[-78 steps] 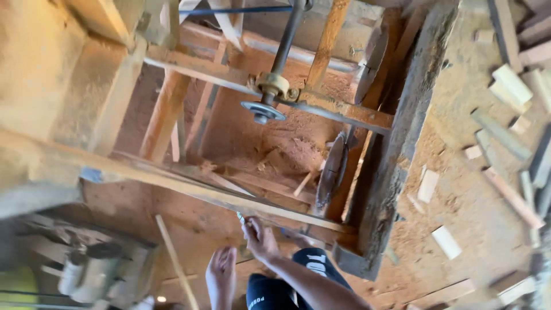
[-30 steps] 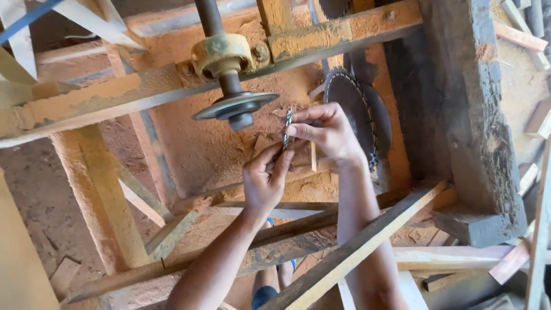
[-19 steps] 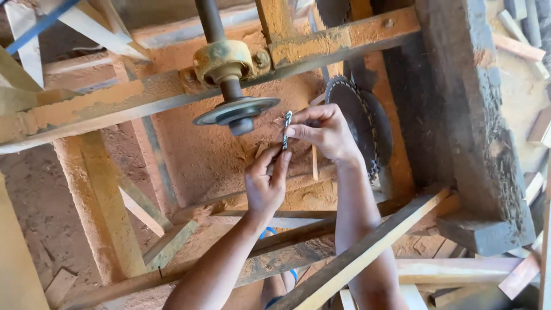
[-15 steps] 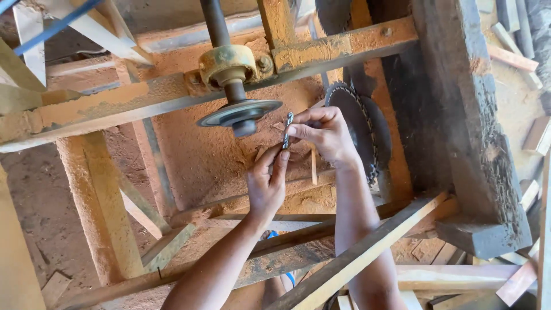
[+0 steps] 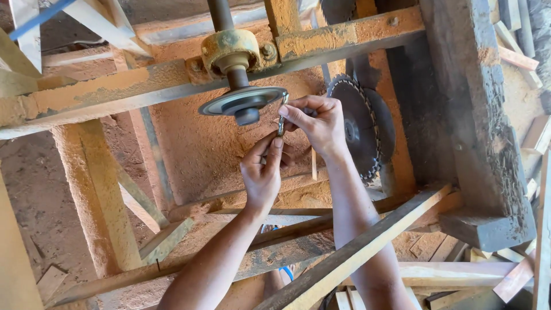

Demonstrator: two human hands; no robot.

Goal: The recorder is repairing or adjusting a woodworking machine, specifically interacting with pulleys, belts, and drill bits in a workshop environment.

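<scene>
Both hands, left hand (image 5: 261,172) & right hand (image 5: 318,123), pinch a small metal part (image 5: 282,117) beside shaft flange (image 5: 244,102).

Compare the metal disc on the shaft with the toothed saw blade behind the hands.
The disc has a smooth rim; the saw blade has teeth all around its edge. The disc is mounted on the end of the shaft; the blade stands on edge inside the wooden frame, off the shaft. The disc looks smaller than the blade. Both are round, dark grey metal.
</scene>
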